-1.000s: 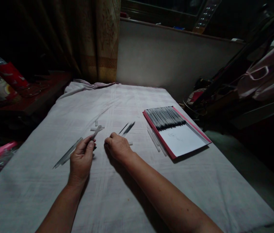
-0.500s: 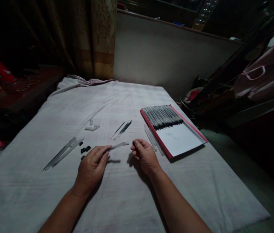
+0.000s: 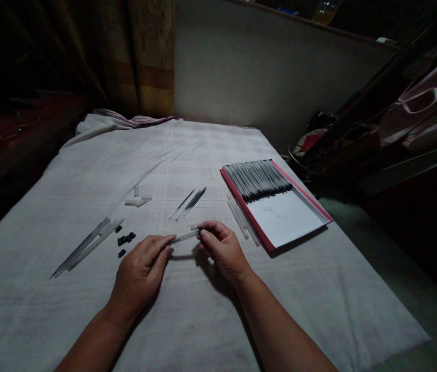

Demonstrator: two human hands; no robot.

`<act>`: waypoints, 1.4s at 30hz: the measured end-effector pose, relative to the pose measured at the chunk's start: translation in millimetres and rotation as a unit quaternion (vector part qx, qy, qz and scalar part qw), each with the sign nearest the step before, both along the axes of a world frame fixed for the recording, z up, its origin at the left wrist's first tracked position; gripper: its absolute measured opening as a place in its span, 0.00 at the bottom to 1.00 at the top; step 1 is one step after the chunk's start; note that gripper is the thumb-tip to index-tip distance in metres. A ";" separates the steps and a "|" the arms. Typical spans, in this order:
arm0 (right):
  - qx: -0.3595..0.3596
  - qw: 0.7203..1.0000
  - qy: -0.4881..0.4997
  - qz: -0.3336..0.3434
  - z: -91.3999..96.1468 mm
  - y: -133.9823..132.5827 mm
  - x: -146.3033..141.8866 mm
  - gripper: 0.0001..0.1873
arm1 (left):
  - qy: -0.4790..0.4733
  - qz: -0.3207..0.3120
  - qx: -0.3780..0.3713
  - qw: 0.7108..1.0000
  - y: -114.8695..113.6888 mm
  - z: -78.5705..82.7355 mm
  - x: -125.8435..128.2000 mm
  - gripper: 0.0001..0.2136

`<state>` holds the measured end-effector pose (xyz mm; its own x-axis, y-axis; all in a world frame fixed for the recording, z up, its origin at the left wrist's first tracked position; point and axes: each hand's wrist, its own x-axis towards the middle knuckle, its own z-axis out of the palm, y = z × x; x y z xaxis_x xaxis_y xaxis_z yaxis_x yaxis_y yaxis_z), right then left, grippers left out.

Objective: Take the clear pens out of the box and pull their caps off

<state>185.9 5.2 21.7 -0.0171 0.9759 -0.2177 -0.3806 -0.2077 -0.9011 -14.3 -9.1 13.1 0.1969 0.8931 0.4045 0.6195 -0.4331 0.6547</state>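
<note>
My left hand (image 3: 141, 266) is closed around a slim pen (image 3: 184, 237) with a clear, frosted-looking barrel, which points to the right. At the pen's right end, my right hand (image 3: 222, 248) pinches a small black plug (image 3: 199, 233), mostly hidden by the fingertips. A short clear piece (image 3: 193, 227) shows just above that end. Left of my left hand lie several loose black plugs (image 3: 126, 238), and beyond them a few short clear caps (image 3: 138, 201). Several pen refills (image 3: 195, 202) rest on the cloth ahead of my hands.
A red-edged box (image 3: 247, 217) on the right holds a row of clear pens (image 3: 259, 179) with black ends. Clear tubes (image 3: 237, 214) lie along its left side. Longer clear barrels (image 3: 87, 247) lie at the left on the white cloth (image 3: 187, 320).
My right hand has moved left, bringing the black plug from a gap away up to the pen's right end. The view has shifted slightly.
</note>
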 end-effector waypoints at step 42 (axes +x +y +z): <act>0.118 0.962 -0.241 0.052 -14.3 1.3 15.7 0.14 | 0.069 -0.018 0.036 0.997 0.8 -5.0 -3.3 0.13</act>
